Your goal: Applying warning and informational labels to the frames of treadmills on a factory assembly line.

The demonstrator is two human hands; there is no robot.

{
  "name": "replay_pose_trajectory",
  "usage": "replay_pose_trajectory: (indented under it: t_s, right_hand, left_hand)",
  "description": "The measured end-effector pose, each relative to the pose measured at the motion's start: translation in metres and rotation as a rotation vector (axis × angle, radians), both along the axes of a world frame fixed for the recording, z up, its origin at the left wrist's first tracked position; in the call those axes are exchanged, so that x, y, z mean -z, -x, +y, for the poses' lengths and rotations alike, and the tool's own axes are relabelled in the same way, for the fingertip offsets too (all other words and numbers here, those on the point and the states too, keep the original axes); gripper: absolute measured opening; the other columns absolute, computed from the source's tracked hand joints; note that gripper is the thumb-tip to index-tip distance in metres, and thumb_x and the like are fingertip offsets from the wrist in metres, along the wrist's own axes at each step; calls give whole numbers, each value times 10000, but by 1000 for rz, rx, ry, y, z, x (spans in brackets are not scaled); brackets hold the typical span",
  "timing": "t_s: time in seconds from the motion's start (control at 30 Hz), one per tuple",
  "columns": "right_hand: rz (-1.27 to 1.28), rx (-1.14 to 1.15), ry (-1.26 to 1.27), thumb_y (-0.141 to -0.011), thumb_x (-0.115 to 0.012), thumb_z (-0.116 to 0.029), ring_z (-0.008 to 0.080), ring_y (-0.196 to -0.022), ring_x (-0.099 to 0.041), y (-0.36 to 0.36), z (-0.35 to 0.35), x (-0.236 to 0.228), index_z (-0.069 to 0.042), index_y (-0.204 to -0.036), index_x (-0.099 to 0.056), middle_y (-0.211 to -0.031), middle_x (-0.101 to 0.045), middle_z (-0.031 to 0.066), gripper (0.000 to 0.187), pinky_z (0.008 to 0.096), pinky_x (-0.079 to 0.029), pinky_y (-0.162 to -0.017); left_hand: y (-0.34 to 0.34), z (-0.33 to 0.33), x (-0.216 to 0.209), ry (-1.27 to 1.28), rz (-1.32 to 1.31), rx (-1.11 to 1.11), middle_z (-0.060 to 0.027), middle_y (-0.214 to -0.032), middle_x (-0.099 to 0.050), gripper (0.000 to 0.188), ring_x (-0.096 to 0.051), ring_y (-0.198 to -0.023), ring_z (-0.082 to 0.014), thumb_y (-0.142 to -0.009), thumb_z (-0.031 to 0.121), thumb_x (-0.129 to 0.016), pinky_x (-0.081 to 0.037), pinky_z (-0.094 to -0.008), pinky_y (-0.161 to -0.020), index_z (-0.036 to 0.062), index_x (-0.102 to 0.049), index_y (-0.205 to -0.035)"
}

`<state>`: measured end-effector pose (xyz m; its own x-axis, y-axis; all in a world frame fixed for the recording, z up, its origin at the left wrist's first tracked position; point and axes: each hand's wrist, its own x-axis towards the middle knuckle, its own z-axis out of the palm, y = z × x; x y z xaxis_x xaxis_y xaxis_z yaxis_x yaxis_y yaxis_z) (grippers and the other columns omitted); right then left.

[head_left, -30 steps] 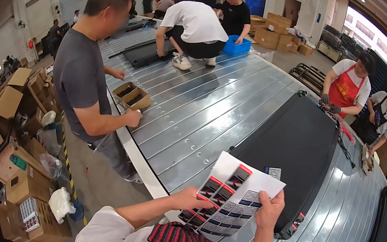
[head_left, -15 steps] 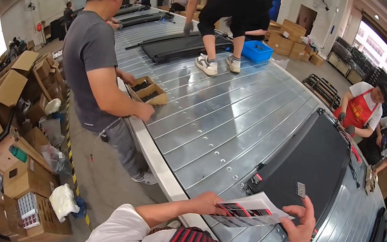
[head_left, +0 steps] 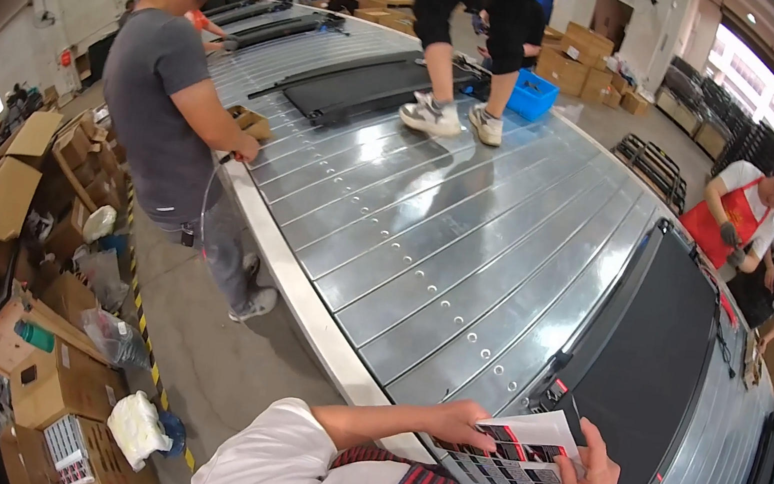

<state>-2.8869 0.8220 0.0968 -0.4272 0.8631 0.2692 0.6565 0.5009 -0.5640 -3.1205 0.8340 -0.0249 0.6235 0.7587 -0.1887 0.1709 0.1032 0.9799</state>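
A white sheet of stickers (head_left: 515,455), printed in red and black, is held up in front of me over the near edge of the metal table. My left hand (head_left: 459,424) grips its left side, thumb on top. My right hand (head_left: 591,477) is closed at its right edge, fingers bent around it. Just beyond the sheet, a long black panel cover (head_left: 638,353) with red-tagged end fittings lies on the ribbed metal tabletop (head_left: 433,209).
A person in grey (head_left: 162,95) stands at the table's left edge by a small parts box (head_left: 249,122). Another person's shoes (head_left: 432,115) are on the tabletop, near a blue bin (head_left: 534,96). Workers in aprons (head_left: 719,226) stand at the right. Open cartons (head_left: 5,192) line the left.
The small dark sticker on my right fingertip no longer shows, and that hand has closed at the sheet's edge. The person in grey has shifted left. My view has turned slightly.
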Motion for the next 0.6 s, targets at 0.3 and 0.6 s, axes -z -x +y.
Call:
replay_pose_trajectory:
  t_s: [0.3, 0.6]
  right_hand:
    - [274, 188, 91, -721, -649, -71, 80, -596, -497, -4, 31, 20, -46, -1128, -494, -675, -553, 15, 436, 214, -418, -564]
    - [632, 715, 605, -741, -629, -139, 53, -563, -426, -60, 124, 120, -20, -783, -602, -635, -510, -23, 130, 204, -333, -488]
  left_hand:
    - [14, 48, 40, -466, 155, 127, -133, -658, -568, 243, -564, -580, -227, -812, 268, -565, -420, -308, -540, 98, -612, -979]
    - [4, 103, 41, -677, 426, 154, -100, -710, -593, 142, -572, -663, -309, -746, 131, -534, -438, -410, -545, 181, -590, -866]
